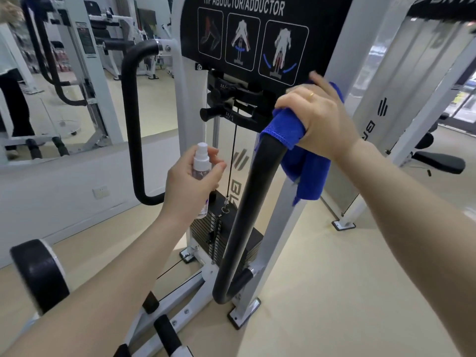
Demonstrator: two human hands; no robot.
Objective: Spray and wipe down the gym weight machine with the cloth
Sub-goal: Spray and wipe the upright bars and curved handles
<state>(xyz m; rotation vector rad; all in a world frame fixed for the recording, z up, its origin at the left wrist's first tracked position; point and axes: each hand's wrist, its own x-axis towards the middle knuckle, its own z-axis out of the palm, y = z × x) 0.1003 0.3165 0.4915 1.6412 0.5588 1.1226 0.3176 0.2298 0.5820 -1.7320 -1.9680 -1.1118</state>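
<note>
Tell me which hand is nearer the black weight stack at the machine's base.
Left. The left hand, holding the spray bottle, hangs just above the weight stack; the right hand grips the blue cloth higher up.

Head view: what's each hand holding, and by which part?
Left hand grips the spray bottle around its body. Right hand grips the blue cloth, wrapped over the top of the black handle bar.

A wall mirror [64, 73] fills the upper left, reflecting other white-framed gym machines and a standing person's dark trouser leg [15, 104]; below it runs a pale wall with a white electrical outlet [100, 192]. To the right stands a neighbouring white-framed machine [401, 119] with a black logo on its upright; a black padded bench [438, 162] sits behind it, well apart; its foot plate [343, 224] rests on the beige floor [322, 292].
</note>
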